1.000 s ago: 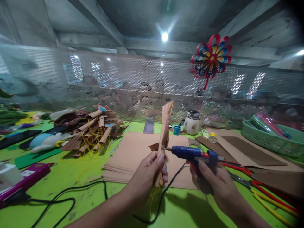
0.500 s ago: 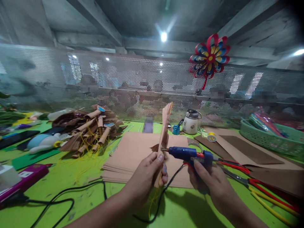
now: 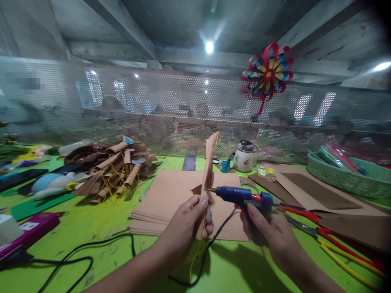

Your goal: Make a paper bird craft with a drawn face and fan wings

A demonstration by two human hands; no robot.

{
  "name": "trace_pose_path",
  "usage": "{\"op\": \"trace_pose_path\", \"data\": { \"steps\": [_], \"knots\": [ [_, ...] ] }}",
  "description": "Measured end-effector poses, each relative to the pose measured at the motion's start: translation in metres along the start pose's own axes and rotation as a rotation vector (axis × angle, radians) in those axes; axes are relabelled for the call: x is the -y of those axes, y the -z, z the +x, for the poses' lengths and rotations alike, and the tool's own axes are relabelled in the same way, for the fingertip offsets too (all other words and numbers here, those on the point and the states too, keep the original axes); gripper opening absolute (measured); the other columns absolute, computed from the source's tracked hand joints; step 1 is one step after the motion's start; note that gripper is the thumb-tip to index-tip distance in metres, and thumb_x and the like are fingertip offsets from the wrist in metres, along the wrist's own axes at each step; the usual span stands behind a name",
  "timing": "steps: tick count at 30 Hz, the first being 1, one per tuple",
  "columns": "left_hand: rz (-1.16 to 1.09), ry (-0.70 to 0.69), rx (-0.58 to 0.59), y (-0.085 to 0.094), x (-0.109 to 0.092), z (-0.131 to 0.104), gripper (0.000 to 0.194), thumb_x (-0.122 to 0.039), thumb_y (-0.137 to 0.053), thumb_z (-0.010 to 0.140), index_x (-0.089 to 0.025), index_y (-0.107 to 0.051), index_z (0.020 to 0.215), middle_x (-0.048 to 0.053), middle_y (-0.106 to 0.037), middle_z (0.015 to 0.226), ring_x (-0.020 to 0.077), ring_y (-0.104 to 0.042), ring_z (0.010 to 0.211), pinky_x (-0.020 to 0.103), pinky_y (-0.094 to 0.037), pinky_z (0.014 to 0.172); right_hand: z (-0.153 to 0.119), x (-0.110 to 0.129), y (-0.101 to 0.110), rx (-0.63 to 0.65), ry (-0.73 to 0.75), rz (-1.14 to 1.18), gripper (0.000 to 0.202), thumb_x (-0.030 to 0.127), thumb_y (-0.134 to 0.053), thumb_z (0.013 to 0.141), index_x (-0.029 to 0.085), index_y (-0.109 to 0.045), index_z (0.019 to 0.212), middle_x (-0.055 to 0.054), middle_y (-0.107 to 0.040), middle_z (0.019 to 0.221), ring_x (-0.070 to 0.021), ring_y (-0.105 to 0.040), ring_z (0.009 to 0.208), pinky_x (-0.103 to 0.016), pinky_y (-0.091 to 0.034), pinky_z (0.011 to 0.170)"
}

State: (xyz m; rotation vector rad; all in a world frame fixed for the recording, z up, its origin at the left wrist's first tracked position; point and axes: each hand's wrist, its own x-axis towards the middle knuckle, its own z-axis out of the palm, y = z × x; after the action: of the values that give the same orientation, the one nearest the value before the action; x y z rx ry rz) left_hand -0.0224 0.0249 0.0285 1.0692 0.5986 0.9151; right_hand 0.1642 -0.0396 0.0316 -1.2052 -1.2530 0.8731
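Observation:
Near the middle, my left hand point(image 3: 192, 215) pinches a pleated tan paper piece point(image 3: 208, 162) that stands upright, with yellow thread hanging from its lower end. My right hand point(image 3: 271, 228) is wrapped round a blue glue gun point(image 3: 244, 196). The gun points left, and its metal tip is at the face of the pleated paper, just above my left thumb. Behind and below both hands lies a stack of tan paper sheets point(image 3: 165, 195). A black cord runs beneath the gun toward the front.
Finished-looking folded brown pieces point(image 3: 122, 162) with yellow threads are heaped at left, beyond a magenta power strip point(image 3: 36, 232). Red-handled scissors point(image 3: 332, 236), brown sheets point(image 3: 320, 191) and a green basket point(image 3: 351, 175) lie right. A white jug point(image 3: 244, 156) stands behind, near a blue pot point(image 3: 225, 166).
The whole view has shifted slightly, so everything sits a little further left. Both hands keep their holds, and the gun tip stays at the pleated paper.

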Motion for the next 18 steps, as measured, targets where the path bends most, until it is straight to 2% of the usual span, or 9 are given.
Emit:
{"op": "trace_pose_path", "data": {
  "steps": [3,8,11,13,14,16,18],
  "knots": [
    [-0.022,-0.023,-0.040,0.003,-0.004,0.003,0.029,-0.040,-0.066,0.087,-0.015,-0.054,0.094,-0.002,-0.054,0.067,0.0089,-0.048,0.052,0.020,-0.036,0.049,-0.001,0.001,0.003,-0.007,0.009,0.007,0.047,0.058,-0.060,0.086,0.014,-0.062,0.070,-0.001,-0.052,0.059,-0.0113,-0.044,0.052,-0.025,-0.032,0.050],
    [-0.048,-0.125,-0.158,0.017,-0.016,0.015,0.026,-0.035,-0.066,0.086,-0.014,-0.054,0.095,-0.002,-0.056,0.067,0.0107,-0.054,0.055,0.020,-0.042,0.053,0.009,-0.004,0.006,-0.072,0.031,0.097,0.043,0.057,-0.061,0.085,0.015,-0.064,0.078,-0.004,-0.060,0.070,-0.0136,-0.053,0.059,-0.025,-0.041,0.052],
    [-0.074,-0.169,-0.221,0.027,-0.020,0.022,0.023,-0.032,-0.063,0.088,-0.012,-0.054,0.097,0.000,-0.058,0.066,0.0120,-0.058,0.058,0.020,-0.044,0.055,0.027,-0.017,0.009,-0.106,0.046,-0.057,0.046,0.058,-0.057,0.087,0.013,-0.065,0.080,-0.006,-0.063,0.073,-0.0151,-0.057,0.062,-0.026,-0.044,0.056],
    [-0.088,-0.186,-0.232,0.031,-0.021,0.024,0.023,-0.030,-0.061,0.088,-0.011,-0.055,0.099,0.001,-0.060,0.067,0.0135,-0.060,0.060,0.021,-0.046,0.057,0.044,-0.025,0.011,-0.108,0.067,-0.281,0.044,0.054,-0.056,0.089,0.012,-0.067,0.082,-0.004,-0.062,0.066,-0.0165,-0.057,0.059,-0.027,-0.042,0.053],
    [-0.092,-0.191,-0.227,0.032,-0.022,0.025,0.023,-0.029,-0.060,0.088,-0.010,-0.055,0.100,0.002,-0.061,0.067,0.0143,-0.061,0.060,0.021,-0.046,0.057,0.053,-0.027,0.011,-0.103,0.131,-0.408,0.039,0.049,-0.056,0.089,0.012,-0.067,0.082,-0.003,-0.062,0.065,-0.0162,-0.055,0.058,-0.027,-0.041,0.053],
    [-0.101,-0.199,-0.197,0.032,-0.022,0.025,0.024,-0.028,-0.061,0.088,-0.009,-0.056,0.102,0.003,-0.062,0.067,0.0149,-0.061,0.060,0.022,-0.046,0.056,0.072,-0.030,0.009,-0.108,0.180,-0.482,0.024,0.036,-0.068,0.082,0.013,-0.068,0.074,0.000,-0.059,0.061,-0.0159,-0.053,0.059,-0.027,-0.041,0.055],
    [-0.117,-0.208,-0.153,0.028,-0.023,0.022,0.026,-0.029,-0.063,0.087,-0.009,-0.058,0.103,0.003,-0.062,0.067,0.0142,-0.060,0.059,0.022,-0.046,0.055,0.089,-0.031,0.003,-0.102,0.219,-0.521,0.019,0.027,-0.077,0.073,0.014,-0.067,0.064,0.002,-0.056,0.056,-0.0157,-0.054,0.060,-0.028,-0.043,0.059]
  ]
}}
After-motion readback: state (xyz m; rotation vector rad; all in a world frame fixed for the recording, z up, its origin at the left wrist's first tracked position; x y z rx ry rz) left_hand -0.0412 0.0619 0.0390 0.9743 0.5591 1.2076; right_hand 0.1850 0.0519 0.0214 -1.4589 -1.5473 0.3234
